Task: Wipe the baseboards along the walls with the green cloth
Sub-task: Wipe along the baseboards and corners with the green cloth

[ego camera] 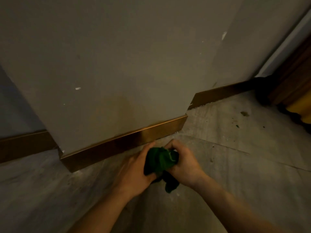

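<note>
A bunched green cloth is held between both hands just above the floor. My left hand grips its left side and my right hand grips its right side; a loose end hangs below. A shiny brown baseboard runs along the foot of a projecting grey wall column, just beyond my fingers. The cloth is close to the baseboard but not touching it. More baseboard continues at the left and at the back right.
The grey floor carries dark specks and dust at the right. A dark wooden door frame and a yellow object stand at the far right. The wall column juts out with corners at both ends.
</note>
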Tool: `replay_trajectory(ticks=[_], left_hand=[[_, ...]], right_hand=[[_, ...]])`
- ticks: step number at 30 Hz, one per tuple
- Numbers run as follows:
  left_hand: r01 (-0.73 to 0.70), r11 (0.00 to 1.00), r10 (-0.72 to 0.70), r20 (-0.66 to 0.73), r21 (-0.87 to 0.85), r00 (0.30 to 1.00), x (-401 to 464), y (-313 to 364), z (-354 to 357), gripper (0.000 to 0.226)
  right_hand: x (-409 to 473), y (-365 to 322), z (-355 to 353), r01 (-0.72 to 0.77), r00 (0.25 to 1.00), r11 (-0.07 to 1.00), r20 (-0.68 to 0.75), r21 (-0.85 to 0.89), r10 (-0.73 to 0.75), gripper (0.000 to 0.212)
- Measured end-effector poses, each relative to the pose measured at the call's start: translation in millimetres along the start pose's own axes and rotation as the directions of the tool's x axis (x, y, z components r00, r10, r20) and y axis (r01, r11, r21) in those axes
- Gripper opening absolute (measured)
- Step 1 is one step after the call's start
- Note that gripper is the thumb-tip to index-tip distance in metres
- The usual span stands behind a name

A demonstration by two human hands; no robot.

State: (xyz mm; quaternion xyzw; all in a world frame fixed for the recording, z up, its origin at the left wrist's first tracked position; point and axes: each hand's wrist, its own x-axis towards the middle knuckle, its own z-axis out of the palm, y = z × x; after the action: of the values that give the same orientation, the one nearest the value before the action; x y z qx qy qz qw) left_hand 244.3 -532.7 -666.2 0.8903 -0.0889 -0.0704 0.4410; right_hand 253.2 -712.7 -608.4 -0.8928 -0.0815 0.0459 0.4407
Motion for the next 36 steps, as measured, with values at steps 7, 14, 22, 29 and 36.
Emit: replay_trajectory(ticks=[7, 14, 22, 29, 36], left_hand=[[-0.086, 0.946, 0.138, -0.148, 0.311, 0.979, -8, 38, -32, 0.043], [-0.150, 0.817, 0.235, -0.082, 0.557, 0.969, -6, 79, -55, 0.048], [-0.152, 0.691, 0.193, 0.022, 0.707, 0.981, 13, 132, -38, 0.048], [-0.200, 0.686, 0.092, 0.189, 0.700, 0.978, 16, 195, -33, 0.056], [-0.124, 0.727, -0.012, 0.193, 0.676, 0.981, 8, 293, -46, 0.051]], right_hand=[[-18, -26, -18, 0.051, 0.979, 0.996, 0.195, 0.074, -0.064, 0.062], [-16, -31, -37, 0.327, 0.944, 0.903, 0.059, -0.278, -0.324, 0.042], [-17, -13, -83, 0.439, 0.892, 0.714, 0.165, -0.545, -0.422, 0.049], [-43, -26, -141, 0.371, 0.929, 0.808, 0.182, -0.458, -0.323, 0.056], [-67, -76, -214, 0.228, 0.970, 0.888, 0.178, -0.400, -0.169, 0.045]])
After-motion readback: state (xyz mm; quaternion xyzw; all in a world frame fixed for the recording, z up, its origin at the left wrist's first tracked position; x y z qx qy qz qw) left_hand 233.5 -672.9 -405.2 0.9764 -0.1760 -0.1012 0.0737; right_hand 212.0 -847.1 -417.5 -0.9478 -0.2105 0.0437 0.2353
